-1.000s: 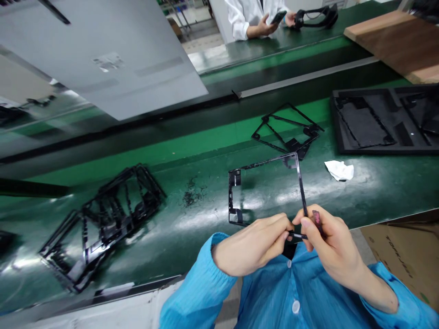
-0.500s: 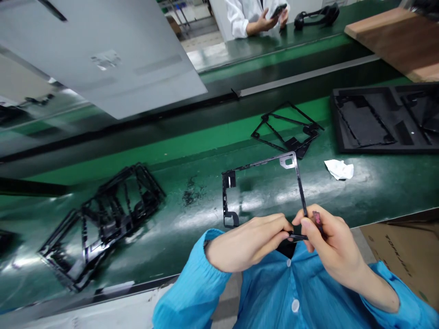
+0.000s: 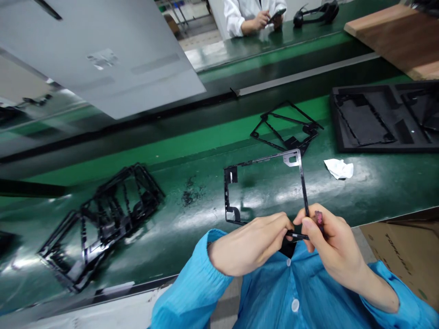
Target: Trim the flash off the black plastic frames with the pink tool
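Green bench (image 3: 178, 240) underneath; the left hand (image 3: 252, 244) is closed on the near edge of a black frame (image 3: 303, 185), and the right hand (image 3: 331, 244) pinches its near right corner; held over the bench, it looks unfinished; dark scraps (image 3: 188, 197) and piled frames (image 3: 125, 226) lie leftward, whether finished I cannot tell; beyond, a tray (image 3: 363, 149) holds others, seemingly set aside.

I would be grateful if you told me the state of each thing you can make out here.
Held frame: held in both hands
Left hand: closed at the frame's near edge
Right hand: gripping its near right corner
Frame pile: heaped, overlapping
Black tray: holding frames
White scrap: crumpled, on the bench
Dark debris: scattered
Phone: held by another person
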`<action>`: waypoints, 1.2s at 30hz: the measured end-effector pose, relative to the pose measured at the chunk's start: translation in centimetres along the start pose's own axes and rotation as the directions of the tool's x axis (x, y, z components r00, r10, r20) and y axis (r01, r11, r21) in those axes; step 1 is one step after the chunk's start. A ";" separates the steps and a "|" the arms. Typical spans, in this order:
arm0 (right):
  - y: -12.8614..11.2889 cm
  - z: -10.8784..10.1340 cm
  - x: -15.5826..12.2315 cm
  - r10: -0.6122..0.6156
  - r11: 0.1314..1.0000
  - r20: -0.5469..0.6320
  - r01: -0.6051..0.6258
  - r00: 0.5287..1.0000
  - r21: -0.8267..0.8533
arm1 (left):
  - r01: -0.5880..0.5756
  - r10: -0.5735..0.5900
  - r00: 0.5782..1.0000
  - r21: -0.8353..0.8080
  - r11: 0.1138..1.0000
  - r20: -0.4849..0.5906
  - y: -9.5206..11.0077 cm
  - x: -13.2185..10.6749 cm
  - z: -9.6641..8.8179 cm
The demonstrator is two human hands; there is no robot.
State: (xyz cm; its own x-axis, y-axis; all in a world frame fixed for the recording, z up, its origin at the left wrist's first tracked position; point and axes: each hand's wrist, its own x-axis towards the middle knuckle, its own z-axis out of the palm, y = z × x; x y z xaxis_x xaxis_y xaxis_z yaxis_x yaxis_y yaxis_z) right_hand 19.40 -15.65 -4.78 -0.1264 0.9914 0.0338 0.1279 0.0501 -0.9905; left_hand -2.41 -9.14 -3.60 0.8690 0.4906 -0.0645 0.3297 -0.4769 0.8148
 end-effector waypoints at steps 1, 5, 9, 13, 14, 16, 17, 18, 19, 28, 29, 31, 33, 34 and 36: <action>0.0 0.0 0.0 -0.002 1.000 0.003 0.002 1.000 0.001 | -0.008 0.008 1.000 0.002 1.000 -0.003 0.0 -0.1 -0.1; 0.0 -0.1 0.0 -0.001 1.000 0.011 0.001 1.000 -0.006 | -0.037 0.037 0.999 -0.013 0.999 0.012 0.1 -0.4 -0.7; 0.1 -0.1 0.0 0.006 1.000 0.010 -0.006 1.000 -0.006 | -0.058 0.058 0.998 -0.037 0.998 0.012 0.1 -0.3 -1.1; 0.1 0.0 0.1 0.012 1.000 0.007 -0.012 1.000 0.003 | -0.066 0.068 0.997 -0.065 0.996 0.032 0.1 -0.3 -1.4; 0.1 0.0 0.1 0.016 1.000 0.008 -0.017 1.000 0.005 | -0.062 0.064 0.997 -0.063 0.996 0.039 0.1 -0.3 -1.4; 0.1 0.0 0.1 0.019 1.000 0.009 -0.019 1.000 0.009 | -0.046 0.048 0.997 -0.045 0.998 0.054 0.2 -0.2 -1.4; 0.1 0.0 0.1 0.018 1.000 0.008 -0.018 1.000 0.009 | -0.038 0.040 0.997 -0.033 0.999 0.058 0.3 -0.1 -1.4; 0.1 0.1 0.1 0.016 1.000 0.008 -0.016 1.000 0.007 | -0.032 0.033 0.998 -0.022 0.999 0.062 0.3 -0.1 -1.4; 0.1 0.1 0.0 0.015 1.000 0.007 -0.015 1.000 0.003 | -0.026 0.027 0.998 -0.010 1.000 0.064 0.4 0.0 -1.3; 0.3 0.1 0.1 0.005 1.000 0.012 -0.005 1.000 -0.002 | -0.023 0.020 0.997 0.042 0.999 0.076 0.6 -0.2 -1.0; 0.3 0.1 0.0 0.005 1.000 0.011 -0.005 1.000 -0.001 | -0.020 0.017 0.997 0.040 0.999 0.076 0.6 -0.2 -1.0; 0.4 0.1 0.0 0.004 1.000 0.009 -0.004 1.000 0.000 | -0.004 0.001 0.997 0.038 0.999 0.079 0.6 -0.1 -0.9; 0.5 0.1 0.0 0.001 1.000 0.007 -0.001 1.000 0.005 | 0.025 -0.028 0.996 0.032 0.999 0.081 0.5 -0.1 -0.8; 0.5 0.1 0.0 -0.003 1.000 0.005 0.003 1.000 0.009 | 0.040 -0.041 0.996 0.021 0.999 0.082 0.4 -0.1 -0.7; 0.4 0.1 -0.1 -0.007 1.000 0.004 0.007 1.000 0.017 | 0.054 -0.053 0.996 -0.006 0.999 0.076 0.3 -0.1 -0.6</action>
State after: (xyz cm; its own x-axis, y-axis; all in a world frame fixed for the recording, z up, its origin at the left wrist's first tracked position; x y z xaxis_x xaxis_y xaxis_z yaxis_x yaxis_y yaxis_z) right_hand 19.33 -15.73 -5.20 -0.1310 0.9906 0.0403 0.1107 0.0550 -0.9923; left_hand -2.58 -8.88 -2.99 0.8758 0.4585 -0.1510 0.3735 -0.4453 0.8138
